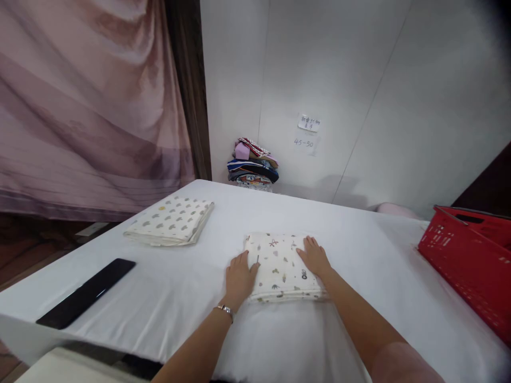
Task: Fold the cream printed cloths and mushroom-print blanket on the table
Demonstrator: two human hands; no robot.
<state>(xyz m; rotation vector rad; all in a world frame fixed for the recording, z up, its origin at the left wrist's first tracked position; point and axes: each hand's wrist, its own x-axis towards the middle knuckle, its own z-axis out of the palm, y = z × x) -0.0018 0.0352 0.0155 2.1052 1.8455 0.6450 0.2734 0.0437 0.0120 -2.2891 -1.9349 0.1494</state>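
A folded white cloth (pixel 279 266) with small printed motifs, a red starfish shape among them, lies flat on the white-covered table (pixel 159 303). At its left edge rests my left hand (pixel 239 276), fingers stretched out and the thumb on top of the cloth. My right hand (pixel 314 256) touches the upper right corner, with its fingers spread. Neither hand grips the cloth. Layered folds show along its near edge. Around my left wrist is a silver watch or bracelet (pixel 227 310).
Another folded cloth (pixel 171 221) with grey-green motifs lies back left. A dark flat phone-like slab (pixel 88 292) is near the left edge. At right stands a red plastic basket (pixel 467 260). Beyond the table is a clothes stack (pixel 253 165); a pink curtain (pixel 88 106) hangs left.
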